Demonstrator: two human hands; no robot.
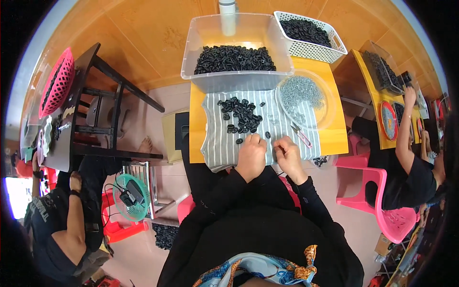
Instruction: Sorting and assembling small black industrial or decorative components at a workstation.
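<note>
My left hand (252, 155) rests on a grey-and-white striped cloth (217, 143) at the table's near edge, its fingers curled in. Close beside it, my right hand (288, 155) has thumb and fingertips pressed together. Whatever either hand holds is too small or hidden to make out. One small black ring-shaped part (267, 135) lies just beyond the gap between my hands, another (239, 141) left of my left hand. Farther off spreads a loose pile of black parts (244, 115). Small scissors or snips with pink handles (304, 139) lie to the right, beyond my right hand.
A clear bin (191, 71) of black parts stands at the table's far side, beside a white basket (313, 51). A round clear tray (327, 112) holds small metal pieces. People sit at left (57, 225) and right (411, 167); a pink chair (377, 191) stands at right.
</note>
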